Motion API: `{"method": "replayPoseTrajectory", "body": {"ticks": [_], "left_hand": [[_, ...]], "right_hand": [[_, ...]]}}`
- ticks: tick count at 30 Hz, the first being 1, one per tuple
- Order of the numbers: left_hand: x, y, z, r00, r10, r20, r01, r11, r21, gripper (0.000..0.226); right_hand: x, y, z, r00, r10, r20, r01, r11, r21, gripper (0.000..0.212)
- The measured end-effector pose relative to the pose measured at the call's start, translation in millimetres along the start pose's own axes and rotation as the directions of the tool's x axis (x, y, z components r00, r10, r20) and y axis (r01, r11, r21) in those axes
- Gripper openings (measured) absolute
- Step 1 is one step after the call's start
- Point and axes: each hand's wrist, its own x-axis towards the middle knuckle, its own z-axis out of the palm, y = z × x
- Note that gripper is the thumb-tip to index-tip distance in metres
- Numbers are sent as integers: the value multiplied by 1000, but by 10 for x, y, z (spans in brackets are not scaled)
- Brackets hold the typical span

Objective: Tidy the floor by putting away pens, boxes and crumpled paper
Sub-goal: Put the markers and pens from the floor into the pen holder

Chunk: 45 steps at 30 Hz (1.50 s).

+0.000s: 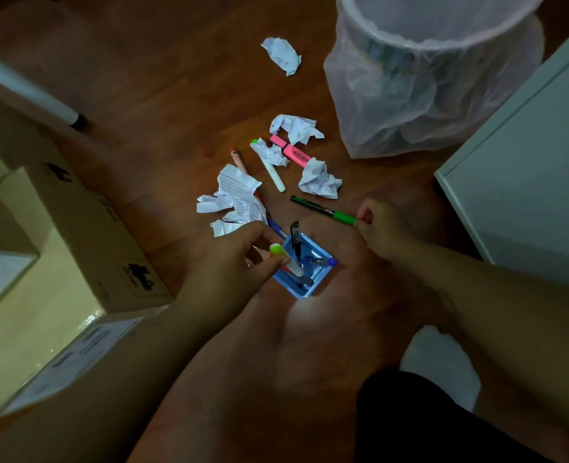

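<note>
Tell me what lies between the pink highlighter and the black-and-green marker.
Head view: one crumpled white paper ball sits between the pink highlighter and the black-and-green marker; otherwise bare wooden floor.

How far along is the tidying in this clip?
Early. Done: a few pens stand in the blue holder. In hand: left hand lowers a highlighter into it; right hand pinches the green marker. Left: pink highlighter, white pen, several paper balls, boxes.

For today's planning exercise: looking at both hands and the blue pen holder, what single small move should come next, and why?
Probably the right hand should lift the green marker, pinched at its green end, and drop it into the blue pen holder. The left hand is already at the holder with a highlighter.
</note>
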Motion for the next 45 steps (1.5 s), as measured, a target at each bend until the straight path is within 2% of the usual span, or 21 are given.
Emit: {"method": "replayPoseTrajectory", "body": {"ticks": [2, 5, 9, 13, 14, 16, 17, 20, 23, 27, 30, 33, 36, 38, 40, 42, 43, 45], "left_hand": [[48, -51, 47, 1000, -1, 4, 1, 1000, 4, 16], [157, -117, 70, 998, -11, -61, 11, 1000, 2, 16], [345, -357, 127, 989, -68, -134, 85, 988, 127, 20], [526, -619, 228, 998, -22, -64, 43, 938, 345, 17], [580, -646, 255, 999, 1, -45, 17, 908, 420, 20], [677, -681, 326, 996, 84, -8, -64, 814, 577, 27], [714, -704, 356, 992, 123, 20, -108, 768, 632, 31], [799, -806, 474, 968, 226, 106, -231, 650, 724, 35], [840, -910, 560, 927, 306, 217, -361, 572, 737, 41], [888, -901, 605, 892, 381, 244, -424, 517, 744, 33], [956, -932, 653, 862, 439, 254, -459, 462, 759, 32], [1000, -972, 689, 816, 508, 275, -517, 429, 741, 22], [1070, -974, 657, 799, 535, 275, -524, 396, 754, 15], [1113, -978, 607, 796, 544, 265, -524, 400, 752, 13], [1140, -974, 589, 783, 568, 255, -537, 409, 738, 9], [1170, -953, 531, 785, 582, 212, -531, 457, 714, 9], [1191, -920, 492, 800, 577, 165, -514, 516, 685, 11], [1216, -814, 370, 855, 519, -9, -415, 696, 586, 15]], "right_hand": [[-36, 26, -40, 1000, -1, -9, 1, 1000, -10, 18], [-116, 64, -112, 998, 53, -34, -50, 994, 95, 31], [-233, -19, -248, 994, 100, -37, -89, 969, 229, 24], [-314, -223, -407, 994, 99, 52, -111, 929, 354, 16], [-335, -289, -460, 987, 121, 106, -156, 880, 449, 14], [-369, -415, -589, 951, 136, 280, -293, 689, 663, 11], [-385, -470, -674, 927, 104, 361, -342, 630, 698, 11], [-401, -554, -953, 842, -9, 540, -391, 678, 622, 18], [-366, -617, -1191, 779, -74, 623, -361, 759, 542, 25], [-262, -778, -1292, 783, -77, 618, -210, 901, 379, 10], [-244, -974, -1252, 780, -140, 611, 4, 976, 218, 9], [-236, -1154, -1102, 733, -173, 658, 162, 984, 78, 9], [-170, -1259, -980, 739, -192, 646, 157, 981, 112, 6], [-87, -1304, -915, 770, -182, 612, 97, 981, 169, 7], [28, -1279, -831, 837, -154, 525, 54, 978, 200, 10], [209, -1247, -700, 916, -157, 368, 115, 984, 134, 10], [309, -1236, -630, 943, -165, 290, 158, 986, 50, 14], [504, -1219, -491, 965, -189, 184, 211, 971, -109, 23]]}}
